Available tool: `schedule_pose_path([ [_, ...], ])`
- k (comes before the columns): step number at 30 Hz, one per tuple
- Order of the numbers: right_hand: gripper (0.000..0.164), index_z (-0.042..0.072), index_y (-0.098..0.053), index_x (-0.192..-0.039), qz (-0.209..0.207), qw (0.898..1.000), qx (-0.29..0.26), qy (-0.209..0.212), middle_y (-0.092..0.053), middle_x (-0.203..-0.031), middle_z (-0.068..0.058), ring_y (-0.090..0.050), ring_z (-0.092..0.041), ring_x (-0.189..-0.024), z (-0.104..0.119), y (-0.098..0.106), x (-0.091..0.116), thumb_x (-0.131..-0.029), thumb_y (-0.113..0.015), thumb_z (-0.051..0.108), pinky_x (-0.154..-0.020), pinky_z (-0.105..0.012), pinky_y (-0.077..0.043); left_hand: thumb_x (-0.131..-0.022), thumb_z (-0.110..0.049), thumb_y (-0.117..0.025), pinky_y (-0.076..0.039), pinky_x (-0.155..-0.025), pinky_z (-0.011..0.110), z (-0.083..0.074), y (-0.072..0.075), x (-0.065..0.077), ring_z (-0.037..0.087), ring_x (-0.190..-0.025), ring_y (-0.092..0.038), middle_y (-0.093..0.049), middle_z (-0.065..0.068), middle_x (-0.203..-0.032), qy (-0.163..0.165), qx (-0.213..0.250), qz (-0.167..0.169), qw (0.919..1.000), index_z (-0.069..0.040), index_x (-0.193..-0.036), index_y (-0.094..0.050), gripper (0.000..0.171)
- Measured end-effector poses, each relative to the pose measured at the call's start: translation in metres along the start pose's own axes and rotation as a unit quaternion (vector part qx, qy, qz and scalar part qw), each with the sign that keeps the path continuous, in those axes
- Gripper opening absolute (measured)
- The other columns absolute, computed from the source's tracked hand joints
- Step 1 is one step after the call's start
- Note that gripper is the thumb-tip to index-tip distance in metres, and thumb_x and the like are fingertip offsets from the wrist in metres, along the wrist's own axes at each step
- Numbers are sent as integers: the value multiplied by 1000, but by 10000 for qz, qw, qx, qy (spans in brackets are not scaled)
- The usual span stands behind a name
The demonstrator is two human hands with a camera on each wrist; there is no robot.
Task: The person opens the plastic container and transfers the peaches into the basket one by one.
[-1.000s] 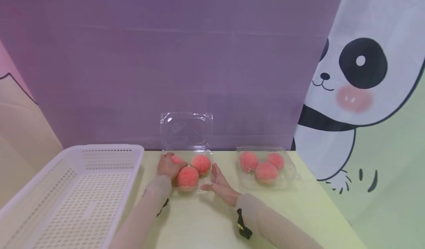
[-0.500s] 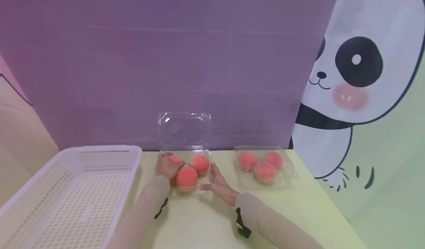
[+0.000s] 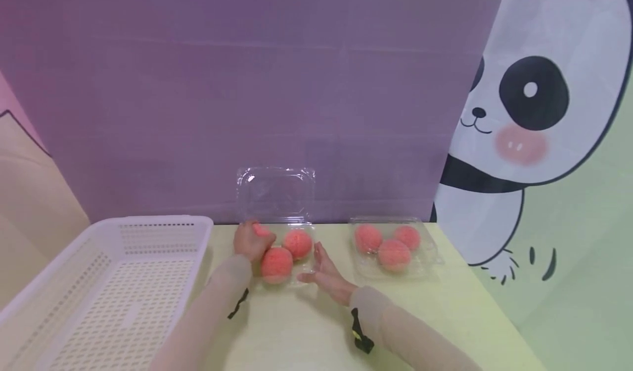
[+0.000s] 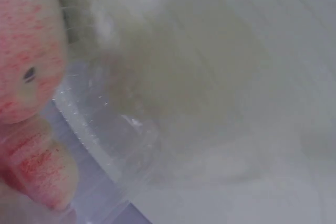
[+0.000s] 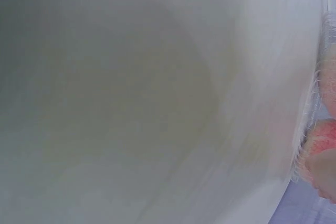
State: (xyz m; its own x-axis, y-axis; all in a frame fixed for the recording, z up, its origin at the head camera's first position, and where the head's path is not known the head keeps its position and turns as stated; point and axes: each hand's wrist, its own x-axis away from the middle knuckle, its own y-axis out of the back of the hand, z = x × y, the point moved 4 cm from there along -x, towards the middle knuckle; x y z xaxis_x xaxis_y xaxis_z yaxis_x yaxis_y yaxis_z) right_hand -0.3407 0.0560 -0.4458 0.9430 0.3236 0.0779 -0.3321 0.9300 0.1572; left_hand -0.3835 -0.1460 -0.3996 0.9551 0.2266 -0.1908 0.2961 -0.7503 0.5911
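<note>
A clear plastic clamshell box (image 3: 306,272) lies with its lid (image 3: 277,195) raised against the purple backdrop. My left hand (image 3: 251,243) grips a pinkish-red peach (image 3: 260,230) in the box's back left part, covering much of it. Two more peaches sit beside it, one at the back right (image 3: 298,244) and one in front (image 3: 277,265). At the box's right side, my right hand (image 3: 330,277) holds its fingers extended and thumb spread. In the left wrist view, a peach with a stem pit (image 4: 31,40) fills the upper left corner.
To the right, another clear box (image 3: 420,269) contains three peaches, including a front one (image 3: 394,256). A large white slotted basket (image 3: 205,239) stands on the left. The pale table (image 3: 301,332) ends against the purple backdrop (image 3: 321,96); a panda picture hangs at right.
My left hand has shifted slightly up and back with the peach, and its fingers now hide a different part of it. The right hand keeps its place beside the box.
</note>
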Motion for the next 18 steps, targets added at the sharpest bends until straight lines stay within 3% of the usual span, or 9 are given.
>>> schedule_pose_path([
  [18,100,6,5,-146,34,9999,-39,105,1,-153,-18,-6,-38,-139,-2,1,-4,-78,-67,7,-112,-52,-12,-65,-22,-73,-39,-100,45,-54,15,10,32,-115,-47,-54,15,-122,-46,372,207,9991,-2,-125,-49,67],
])
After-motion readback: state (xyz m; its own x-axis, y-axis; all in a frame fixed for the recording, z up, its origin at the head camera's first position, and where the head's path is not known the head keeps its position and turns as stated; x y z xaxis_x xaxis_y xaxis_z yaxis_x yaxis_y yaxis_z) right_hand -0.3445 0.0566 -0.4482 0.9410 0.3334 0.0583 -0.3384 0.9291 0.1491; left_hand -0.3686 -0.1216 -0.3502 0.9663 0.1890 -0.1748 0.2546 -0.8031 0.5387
